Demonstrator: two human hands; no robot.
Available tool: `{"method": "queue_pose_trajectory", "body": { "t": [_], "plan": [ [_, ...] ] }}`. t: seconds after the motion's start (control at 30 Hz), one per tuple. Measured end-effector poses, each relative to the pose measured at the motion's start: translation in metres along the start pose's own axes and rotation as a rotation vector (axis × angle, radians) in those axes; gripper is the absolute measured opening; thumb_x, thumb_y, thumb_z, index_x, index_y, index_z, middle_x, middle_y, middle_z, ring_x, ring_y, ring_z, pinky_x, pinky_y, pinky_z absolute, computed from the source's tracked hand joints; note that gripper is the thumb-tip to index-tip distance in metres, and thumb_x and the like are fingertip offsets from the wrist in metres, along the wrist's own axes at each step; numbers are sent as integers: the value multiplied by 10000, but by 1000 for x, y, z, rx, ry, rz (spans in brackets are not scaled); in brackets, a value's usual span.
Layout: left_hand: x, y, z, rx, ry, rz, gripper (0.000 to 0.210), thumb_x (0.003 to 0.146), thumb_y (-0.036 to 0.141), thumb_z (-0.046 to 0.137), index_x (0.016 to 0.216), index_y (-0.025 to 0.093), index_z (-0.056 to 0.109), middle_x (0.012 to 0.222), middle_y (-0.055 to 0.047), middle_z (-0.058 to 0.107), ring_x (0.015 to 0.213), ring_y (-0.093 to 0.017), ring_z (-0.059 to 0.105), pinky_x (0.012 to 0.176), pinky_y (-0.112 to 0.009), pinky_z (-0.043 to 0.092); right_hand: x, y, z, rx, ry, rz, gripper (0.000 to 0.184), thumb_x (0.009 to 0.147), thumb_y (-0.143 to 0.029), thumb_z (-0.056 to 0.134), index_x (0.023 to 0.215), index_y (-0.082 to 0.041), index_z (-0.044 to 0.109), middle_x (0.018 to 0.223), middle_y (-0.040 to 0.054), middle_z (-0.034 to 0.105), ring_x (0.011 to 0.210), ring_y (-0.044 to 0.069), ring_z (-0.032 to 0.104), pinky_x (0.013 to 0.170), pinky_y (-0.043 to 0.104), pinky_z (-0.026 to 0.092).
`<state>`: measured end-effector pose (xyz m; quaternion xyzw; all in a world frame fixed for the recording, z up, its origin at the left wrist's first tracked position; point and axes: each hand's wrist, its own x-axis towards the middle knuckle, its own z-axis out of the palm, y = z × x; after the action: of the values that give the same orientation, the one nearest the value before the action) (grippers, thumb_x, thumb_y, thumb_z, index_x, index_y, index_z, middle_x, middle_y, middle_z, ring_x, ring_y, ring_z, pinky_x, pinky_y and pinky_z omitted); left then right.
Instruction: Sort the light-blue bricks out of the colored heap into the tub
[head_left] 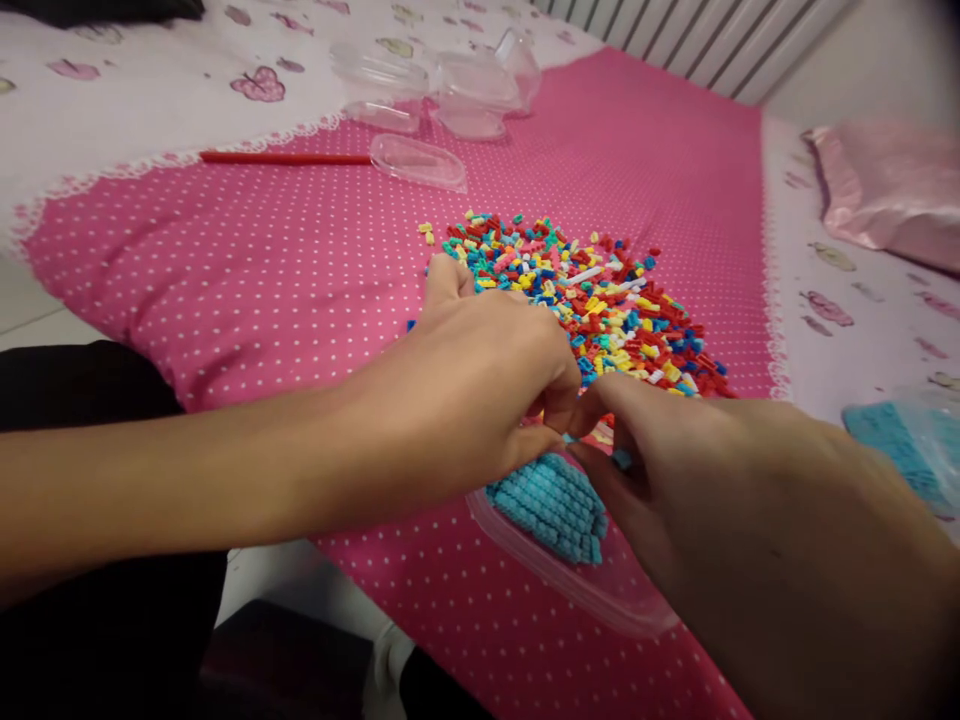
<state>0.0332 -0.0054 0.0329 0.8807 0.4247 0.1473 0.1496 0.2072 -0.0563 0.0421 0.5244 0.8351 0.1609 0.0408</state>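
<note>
My left hand and my right hand meet over a clear plastic tray. Thumb and finger of each are pinched together at a tiny light-blue building brick, mostly covered by the fingertips. Another small blue brick shows inside the curl of my right fingers. Below them, rows of joined light-blue bricks lie in the tray. Just beyond my hands spreads a pile of loose multicoloured bricks, partly hidden by my left hand.
Several clear plastic containers stand at the back of the pink dotted cloth. A red stick reaches a clear scoop-shaped piece. At right are a bag with light-blue bricks and a shiny pink pouch.
</note>
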Motion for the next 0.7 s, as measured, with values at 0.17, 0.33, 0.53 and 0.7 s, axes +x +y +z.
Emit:
{"method": "queue_pose_trajectory", "body": {
  "t": [0.17, 0.33, 0.53, 0.7],
  "plan": [
    [-13, -4, -10, 137, 124, 110, 248, 863, 288, 674, 626, 215, 680, 656, 13, 592, 722, -153, 515, 823, -381, 369, -2, -7, -12, -43, -117, 42, 175, 720, -128, 572, 831, -250, 630, 510, 15, 595, 399, 247, 582, 477, 268, 146],
    [-36, -6, -8, 265, 209, 352, 227, 900, 301, 614, 686, 243, 661, 869, -17, 619, 802, -197, 482, 766, -411, 354, -4, -10, -7, -90, -178, 83, 219, 739, -135, 549, 867, -271, 665, 474, 4, 575, 379, 236, 573, 449, 261, 156],
    [-43, -15, -1, 285, 145, 350, 438, 829, 673, 612, 760, 249, 694, 953, -64, 601, 895, -243, 515, 805, -450, 392, 0, -20, -8, -127, -209, 176, 277, 743, -58, 528, 803, -278, 684, 483, 1, 608, 408, 240, 612, 443, 265, 229],
    [-44, -25, 11, 285, 176, 354, 608, 776, 777, 578, 1094, 274, 704, 1108, -94, 581, 1055, -301, 516, 909, -504, 397, 3, -31, -11, -139, -243, 196, 292, 753, -37, 544, 850, -271, 688, 518, -2, 639, 440, 247, 640, 441, 264, 256]
  ]
}}
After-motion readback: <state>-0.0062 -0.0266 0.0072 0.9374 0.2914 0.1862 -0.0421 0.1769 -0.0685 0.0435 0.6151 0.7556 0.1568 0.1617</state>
